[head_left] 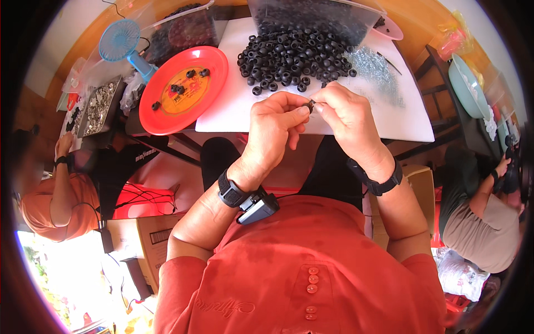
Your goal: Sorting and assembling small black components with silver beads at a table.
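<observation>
Above the near edge of the white board (225, 114), my two hands meet at the fingertips. My left hand (270, 125) is closed, thumb and fingers pinching a small dark round part (308, 105). Right against that part, my right hand (353, 117) is closed in a pinch; whatever lies between its fingertips is too small to make out. Just beyond is a heap of black ring-like plastic beads (292, 55). To its right lies a spread of tiny clear bluish pieces (370, 67), with a thin black stick (389, 63) beside them.
A red plate (214, 69) at left carries several black parts. Behind stand a clear bin (334, 16) of black beads and a blue fan (119, 40). A metal tray (102, 106) lies far left; a pale green basin (466, 86), right. Co-workers sit on both sides.
</observation>
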The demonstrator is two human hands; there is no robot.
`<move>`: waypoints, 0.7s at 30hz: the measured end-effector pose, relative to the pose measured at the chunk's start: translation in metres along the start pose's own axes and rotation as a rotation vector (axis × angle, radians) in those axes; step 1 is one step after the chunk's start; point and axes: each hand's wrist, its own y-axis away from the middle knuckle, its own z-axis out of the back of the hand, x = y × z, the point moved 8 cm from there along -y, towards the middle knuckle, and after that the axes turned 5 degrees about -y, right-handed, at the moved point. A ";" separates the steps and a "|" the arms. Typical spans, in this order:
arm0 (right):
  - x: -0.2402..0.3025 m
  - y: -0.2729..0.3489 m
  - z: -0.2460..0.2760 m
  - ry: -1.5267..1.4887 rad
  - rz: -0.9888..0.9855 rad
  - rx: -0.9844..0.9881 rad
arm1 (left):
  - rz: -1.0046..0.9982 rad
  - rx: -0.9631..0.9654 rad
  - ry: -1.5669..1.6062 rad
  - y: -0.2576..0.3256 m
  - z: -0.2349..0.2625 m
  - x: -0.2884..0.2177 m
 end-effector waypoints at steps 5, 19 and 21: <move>0.012 -0.001 -0.007 0.253 0.104 0.014 | -0.027 -0.026 -0.004 0.001 0.001 0.000; 0.010 0.009 -0.007 0.144 0.219 -0.092 | -0.020 -0.060 -0.047 0.002 0.001 -0.001; 0.007 0.010 -0.008 0.144 0.163 -0.060 | -0.022 -0.042 -0.051 0.001 0.000 -0.002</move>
